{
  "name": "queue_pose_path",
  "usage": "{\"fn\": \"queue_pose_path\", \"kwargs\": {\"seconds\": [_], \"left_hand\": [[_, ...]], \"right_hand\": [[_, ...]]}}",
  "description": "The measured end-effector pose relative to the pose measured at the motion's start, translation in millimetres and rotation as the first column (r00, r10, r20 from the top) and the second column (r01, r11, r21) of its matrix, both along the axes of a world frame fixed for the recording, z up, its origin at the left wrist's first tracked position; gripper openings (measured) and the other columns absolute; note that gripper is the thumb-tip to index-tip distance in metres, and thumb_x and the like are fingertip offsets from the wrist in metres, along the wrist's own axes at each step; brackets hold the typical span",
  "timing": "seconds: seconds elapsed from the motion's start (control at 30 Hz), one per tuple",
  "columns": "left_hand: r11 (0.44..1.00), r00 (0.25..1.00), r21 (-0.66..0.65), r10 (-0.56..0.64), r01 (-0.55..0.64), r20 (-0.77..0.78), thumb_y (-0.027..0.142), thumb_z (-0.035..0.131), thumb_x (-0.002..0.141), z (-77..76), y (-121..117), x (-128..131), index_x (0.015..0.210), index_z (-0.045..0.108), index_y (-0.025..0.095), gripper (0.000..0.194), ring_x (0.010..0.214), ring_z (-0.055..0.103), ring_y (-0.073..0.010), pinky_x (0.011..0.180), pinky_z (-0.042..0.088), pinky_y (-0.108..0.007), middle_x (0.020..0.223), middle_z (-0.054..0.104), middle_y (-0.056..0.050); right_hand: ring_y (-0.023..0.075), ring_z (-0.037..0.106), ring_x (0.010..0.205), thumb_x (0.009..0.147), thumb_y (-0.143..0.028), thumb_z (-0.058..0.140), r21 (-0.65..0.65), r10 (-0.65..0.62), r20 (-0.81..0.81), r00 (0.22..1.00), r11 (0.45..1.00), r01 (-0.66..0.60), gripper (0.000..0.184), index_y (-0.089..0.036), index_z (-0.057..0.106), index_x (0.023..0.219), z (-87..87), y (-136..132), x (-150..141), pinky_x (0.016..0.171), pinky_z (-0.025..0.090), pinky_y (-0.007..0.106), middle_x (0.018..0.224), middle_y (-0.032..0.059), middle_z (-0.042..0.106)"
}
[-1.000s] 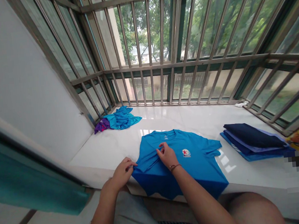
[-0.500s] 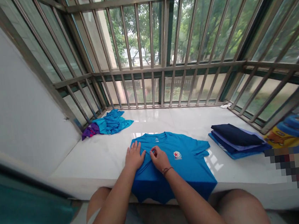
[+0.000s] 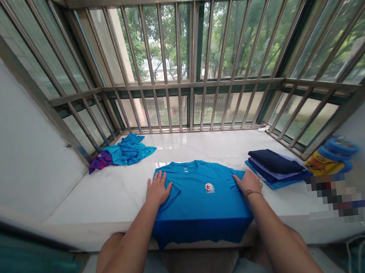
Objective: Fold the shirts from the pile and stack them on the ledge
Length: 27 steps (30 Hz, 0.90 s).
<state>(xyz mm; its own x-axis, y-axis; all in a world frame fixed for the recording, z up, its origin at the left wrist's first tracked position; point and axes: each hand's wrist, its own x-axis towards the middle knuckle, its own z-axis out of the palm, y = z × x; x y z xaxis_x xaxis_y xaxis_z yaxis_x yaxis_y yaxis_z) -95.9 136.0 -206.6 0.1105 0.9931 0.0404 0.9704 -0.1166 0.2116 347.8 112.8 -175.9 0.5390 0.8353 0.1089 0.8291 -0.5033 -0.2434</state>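
A blue T-shirt [image 3: 194,200] lies spread on the white sill, its collar toward the window and its lower part hanging over the front edge. A small round white badge with a red star [image 3: 209,188] shows on its chest. My left hand [image 3: 158,189] rests flat on the shirt's left shoulder, fingers spread, beside a sleeve folded inward over the body. At the opposite side, my right hand [image 3: 251,182] has its fingers curled on the right sleeve, thumb toward the chest. The fingertips are partly hidden by the hand.
Folded dark and blue clothes [image 3: 275,166] are stacked to the right. Crumpled blue and purple clothing [image 3: 127,151] lies at the back left. A blue and yellow container [image 3: 331,155] stands by the right wall. Metal bars [image 3: 193,84] fence the window.
My right hand has moved from the left sleeve across the chest to the right sleeve and grips there. My left hand stays flat on the left shoulder. The view has shifted slightly.
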Motion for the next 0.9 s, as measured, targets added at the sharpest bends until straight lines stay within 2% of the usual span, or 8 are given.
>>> {"fn": "queue_pose_path", "kwargs": {"seconds": [0.1,0.23,0.43,0.5,0.57,0.67,0.73,0.9], "left_hand": [[1.000,1.000,0.007,0.000,0.000,0.006,0.060,0.034,0.108,-1.3,3,-1,0.171,0.036,0.024,0.073,0.167,0.023,-0.0356,0.133,0.016,-0.068,0.181,0.024,-0.012],[1.000,1.000,0.016,0.007,-0.007,0.016,0.060,0.036,0.107,-3.5,4,-1,0.171,0.037,0.025,0.072,0.167,0.024,-0.0337,0.134,0.016,-0.066,0.181,0.024,-0.011],[1.000,1.000,0.015,0.009,-0.009,0.017,0.059,0.036,0.107,-2.0,2,-1,0.170,0.038,0.023,0.073,0.167,0.025,-0.0344,0.133,0.016,-0.067,0.180,0.026,-0.011],[1.000,1.000,0.014,0.008,-0.008,0.017,0.060,0.036,0.107,-0.8,2,-1,0.171,0.037,0.022,0.073,0.167,0.024,-0.0346,0.133,0.017,-0.067,0.180,0.026,-0.011],[1.000,1.000,0.011,0.009,-0.009,0.012,0.060,0.035,0.108,0.4,2,-1,0.171,0.037,0.022,0.074,0.167,0.024,-0.0344,0.133,0.017,-0.067,0.181,0.025,-0.011],[1.000,1.000,0.002,0.009,-0.009,0.001,0.060,0.034,0.108,1.6,1,0,0.171,0.036,0.021,0.074,0.167,0.023,-0.0340,0.133,0.017,-0.068,0.180,0.025,-0.011],[1.000,1.000,0.001,0.007,-0.007,0.002,0.060,0.034,0.108,1.8,1,0,0.171,0.037,0.021,0.074,0.167,0.024,-0.0340,0.134,0.017,-0.068,0.180,0.025,-0.011],[1.000,1.000,-0.027,0.013,-0.013,-0.003,0.059,0.034,0.108,5.7,2,-1,0.171,0.035,0.023,0.073,0.168,0.021,-0.0332,0.134,0.015,-0.067,0.181,0.023,-0.011]], "right_hand": [[0.0350,0.070,0.120,0.094,-0.045,0.067,-0.069,0.098,-0.066,0.993,0.992,-0.103,0.057,-0.009,0.070,0.138,2.7,8,20,0.096,0.053,0.040,0.128,0.0238,0.075],[0.0275,0.076,0.095,0.092,-0.039,0.067,-0.092,0.163,-0.092,0.982,0.981,-0.172,0.029,-0.017,0.081,0.104,12.8,16,18,0.078,0.051,0.032,0.099,0.0135,0.081],[0.0260,0.072,0.104,0.108,-0.041,0.045,0.054,0.293,-0.002,0.956,0.955,-0.293,0.040,-0.015,0.070,0.124,37.7,0,-38,0.088,0.047,0.032,0.110,0.0156,0.077],[0.0271,0.070,0.108,0.108,-0.041,0.050,0.058,0.488,0.091,0.868,0.867,-0.494,0.034,-0.019,0.069,0.126,41.4,-19,-69,0.098,0.044,0.036,0.111,0.0134,0.076],[0.0295,0.068,0.116,0.103,-0.040,0.062,-0.009,0.690,0.150,0.708,0.717,-0.697,0.034,-0.023,0.066,0.133,40.1,-41,-98,0.108,0.040,0.042,0.119,0.0117,0.075],[0.0307,0.065,0.121,0.097,-0.039,0.074,-0.093,0.821,0.104,0.561,0.570,-0.816,0.058,-0.032,0.056,0.152,33.0,-73,-119,0.106,0.042,0.044,0.132,0.0089,0.072],[0.0309,0.064,0.122,0.097,-0.037,0.074,-0.101,0.815,0.093,0.572,0.579,-0.809,0.062,-0.035,0.053,0.156,29.5,-88,-114,0.102,0.044,0.043,0.136,0.0086,0.070],[0.0325,0.063,0.124,0.098,-0.030,0.070,-0.069,0.659,0.166,0.734,0.750,-0.658,0.057,-0.025,0.058,0.153,25.2,-98,-60,0.099,0.049,0.041,0.138,0.0141,0.068]]}}
